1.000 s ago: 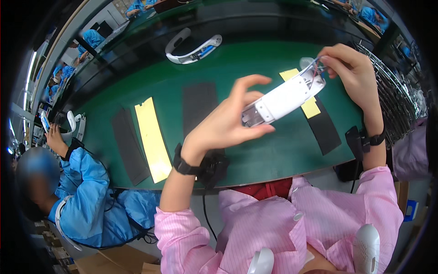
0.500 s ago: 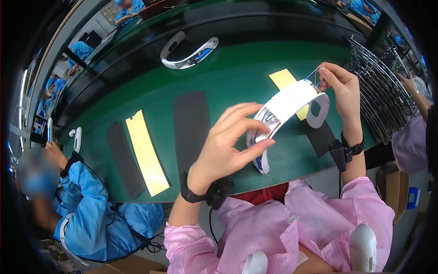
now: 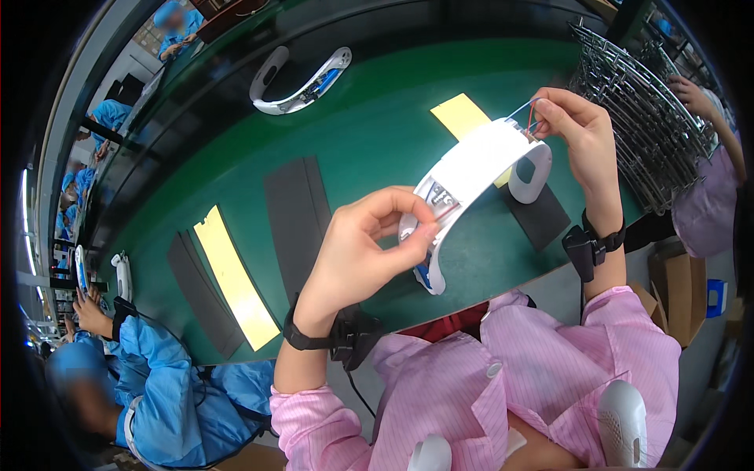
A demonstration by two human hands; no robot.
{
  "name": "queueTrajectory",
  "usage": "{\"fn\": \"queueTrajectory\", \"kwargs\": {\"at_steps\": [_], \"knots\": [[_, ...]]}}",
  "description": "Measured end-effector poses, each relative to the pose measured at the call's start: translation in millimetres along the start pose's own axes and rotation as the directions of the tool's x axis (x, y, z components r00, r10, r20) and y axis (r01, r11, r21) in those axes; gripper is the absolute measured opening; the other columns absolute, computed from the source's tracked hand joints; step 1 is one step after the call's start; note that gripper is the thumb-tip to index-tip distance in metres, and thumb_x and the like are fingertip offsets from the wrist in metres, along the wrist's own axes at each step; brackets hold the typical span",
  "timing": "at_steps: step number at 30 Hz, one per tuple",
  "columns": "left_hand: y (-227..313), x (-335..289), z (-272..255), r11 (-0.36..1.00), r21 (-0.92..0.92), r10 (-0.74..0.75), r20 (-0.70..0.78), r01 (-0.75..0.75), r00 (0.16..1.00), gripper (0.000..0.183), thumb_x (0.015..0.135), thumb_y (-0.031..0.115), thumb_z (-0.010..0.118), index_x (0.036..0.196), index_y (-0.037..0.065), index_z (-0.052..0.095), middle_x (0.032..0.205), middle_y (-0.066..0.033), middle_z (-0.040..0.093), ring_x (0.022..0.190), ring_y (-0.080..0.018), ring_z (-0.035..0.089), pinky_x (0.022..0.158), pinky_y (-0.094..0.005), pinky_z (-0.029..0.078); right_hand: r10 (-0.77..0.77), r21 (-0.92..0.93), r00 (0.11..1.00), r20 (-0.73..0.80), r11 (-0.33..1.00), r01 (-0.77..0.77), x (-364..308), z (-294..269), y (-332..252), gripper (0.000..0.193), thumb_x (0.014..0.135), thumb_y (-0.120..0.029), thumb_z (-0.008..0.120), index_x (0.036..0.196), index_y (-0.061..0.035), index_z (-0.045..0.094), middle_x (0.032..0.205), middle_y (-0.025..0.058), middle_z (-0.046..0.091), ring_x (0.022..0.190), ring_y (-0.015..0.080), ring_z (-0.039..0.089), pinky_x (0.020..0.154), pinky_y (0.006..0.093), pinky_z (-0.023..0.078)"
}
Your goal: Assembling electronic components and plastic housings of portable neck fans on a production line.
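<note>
A white curved neckband housing (image 3: 475, 161), shaped like a neck fan, is raised between my hands, tilted up toward the right. Near its lower opening, my left hand (image 3: 365, 247) pinches thumb and index finger together at the end of a thin dark-red wire (image 3: 447, 212). At the upper end, the fingertips of my right hand (image 3: 580, 137) are closed on thin blue and red wires (image 3: 530, 116) coming out of the housing. An oval loop end (image 3: 530, 174) hangs below the right hand. A blue part (image 3: 425, 276) shows inside the lower end.
Another open white neckband (image 3: 302, 98) lies at the back of the green table (image 3: 377, 145). Dark foam strips (image 3: 292, 212) and yellow strips (image 3: 236, 275) lie left; another yellow piece (image 3: 459, 116) is behind the housing. Metal racks (image 3: 640, 118) stand right. A blue-clad co-worker (image 3: 169, 377) sits left.
My left thumb and index finger have closed from apart into a pinch at the lower opening. The right hand keeps its hold on the wires. The whole view has shifted slightly.
</note>
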State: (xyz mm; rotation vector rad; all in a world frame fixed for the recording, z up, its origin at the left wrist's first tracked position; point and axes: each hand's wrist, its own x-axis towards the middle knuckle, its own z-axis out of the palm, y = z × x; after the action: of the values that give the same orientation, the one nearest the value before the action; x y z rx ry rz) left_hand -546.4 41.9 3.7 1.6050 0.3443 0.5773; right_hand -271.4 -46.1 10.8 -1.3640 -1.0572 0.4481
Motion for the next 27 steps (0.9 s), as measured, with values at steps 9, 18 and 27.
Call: {"fn": "queueTrajectory", "kwargs": {"at_steps": [9,18,27], "knots": [[10.7,33.7,-3.5,0.973,-0.091,-0.168,0.357,0.213,0.919,0.038,0.09,0.016,0.053,0.122,0.001,0.04,0.105,-0.0173,0.06,0.097,-0.0211,0.061,0.082,-0.0328,0.051,0.038,-0.114,0.995,0.089,0.993,-0.028,-10.1,-19.8,-11.8,0.016,0.085,-0.009,0.06,0.092,0.0044,0.064,0.069,0.0042,0.061,0.059,0.0081,0.058,0.056,0.0208,0.048],[-2.8,85.2,76.7,0.143,-0.488,-0.111,0.857,0.861,0.504,0.041,0.091,0.029,0.043,0.119,-0.001,0.041,0.085,-0.0109,0.053,0.067,-0.0193,0.055,0.053,-0.0316,0.048,0.015,-0.307,0.94,0.34,0.947,0.096,-10.9,-25.7,-64.9,0.009,0.08,-0.002,0.061,0.084,0.0061,0.064,0.069,0.0072,0.062,0.058,0.0099,0.059,0.054,0.0214,0.047],[-1.6,54.6,76.4,0.735,0.42,0.59,-0.009,-0.533,0.807,0.05,0.084,0.003,0.055,0.125,-0.005,0.029,0.093,-0.018,0.056,0.084,-0.0313,0.06,0.069,-0.0345,0.047,-0.529,-0.199,0.845,-0.077,0.839,0.507,-41.7,39.0,-90.5,0.009,0.071,0.001,0.067,0.08,-0.0003,0.067,0.069,0.008,0.062,0.056,0.0131,0.058,0.052,0.022,0.045]]}}
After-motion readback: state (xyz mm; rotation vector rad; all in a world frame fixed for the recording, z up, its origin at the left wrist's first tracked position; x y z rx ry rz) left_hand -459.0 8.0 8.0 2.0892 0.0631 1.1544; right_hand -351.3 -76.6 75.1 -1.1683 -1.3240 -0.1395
